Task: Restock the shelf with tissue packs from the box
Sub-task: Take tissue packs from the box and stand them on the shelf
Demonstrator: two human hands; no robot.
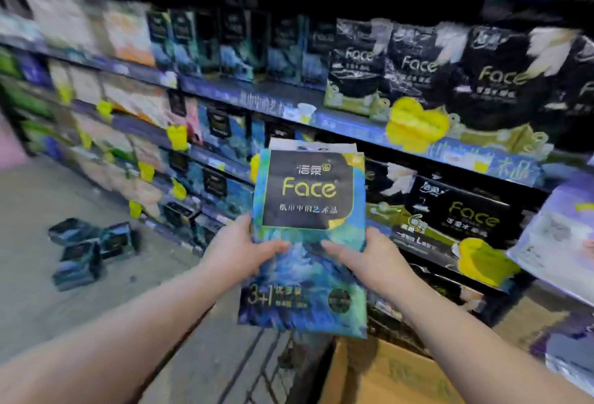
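Observation:
A tall blue-green tissue pack with a black "Face" label is upright in front of me, held between both hands. My left hand grips its left edge with the thumb across the front. On the right edge, my right hand grips it the same way. The pack is in the air before the shelf, about level with its middle rows. The brown cardboard box sits below the pack at the bottom of the view; its inside is hidden.
Rows of blue and black "Face" tissue packs fill the shelves, with yellow price tags along the edges. Several small dark packs lie on the grey floor at left. A pale purple pack juts in at the right.

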